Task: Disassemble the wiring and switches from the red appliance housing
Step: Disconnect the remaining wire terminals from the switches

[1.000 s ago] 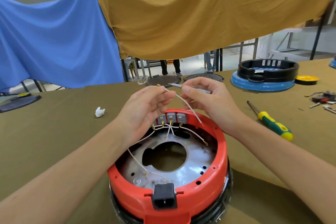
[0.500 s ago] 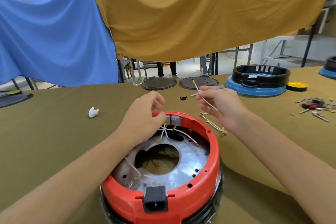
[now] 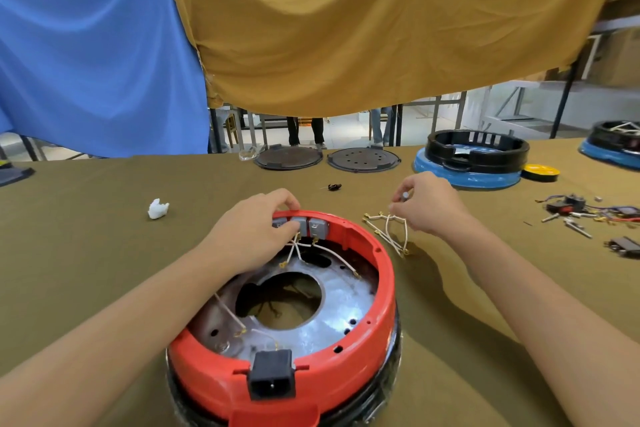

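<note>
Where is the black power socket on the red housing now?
In the head view, the black power socket sits in the near rim of the red housing, at bottom centre.

At lower centre of the frame we see the red housing [image 3: 349,354] on the desk [image 3: 86,253]. Our left hand [image 3: 252,232] grips the grey switches [image 3: 308,226] at its far rim; our right hand [image 3: 429,204] pinches white wires [image 3: 388,230] just right of it.
</note>
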